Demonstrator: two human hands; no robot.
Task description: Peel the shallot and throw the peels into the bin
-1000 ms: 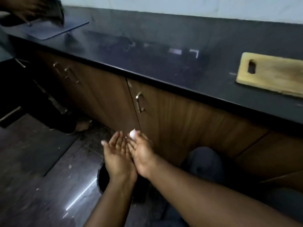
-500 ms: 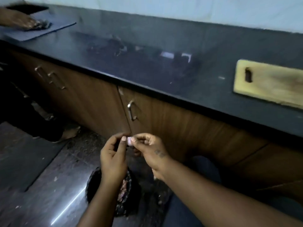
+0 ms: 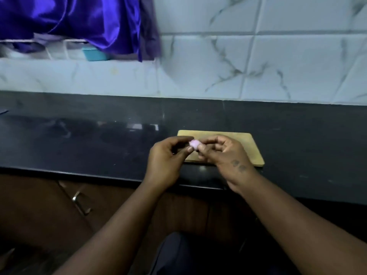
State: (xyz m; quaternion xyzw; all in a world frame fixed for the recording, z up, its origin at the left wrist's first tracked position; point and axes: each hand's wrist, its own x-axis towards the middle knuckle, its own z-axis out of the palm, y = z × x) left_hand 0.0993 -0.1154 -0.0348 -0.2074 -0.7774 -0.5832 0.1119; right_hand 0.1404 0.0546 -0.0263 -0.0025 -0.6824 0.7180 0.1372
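A small pale pink shallot (image 3: 194,144) is held between both hands above the left part of a wooden cutting board (image 3: 250,147). My left hand (image 3: 165,159) pinches it from the left with thumb and fingertips. My right hand (image 3: 224,153) pinches it from the right, fingers curled. Both hands hover over the front of the black countertop (image 3: 99,143). The bin is out of view.
A marble-patterned tiled wall (image 3: 258,62) rises behind the counter. Purple cloth (image 3: 79,22) hangs over a white rack at the upper left, with a teal object (image 3: 93,54) beneath it. Brown cabinet doors with a metal handle (image 3: 80,203) lie below the counter edge.
The view has swung up from the floor and bin to the countertop. Both hands, still pinching the shallot, have risen from over the bin to above the cutting board.
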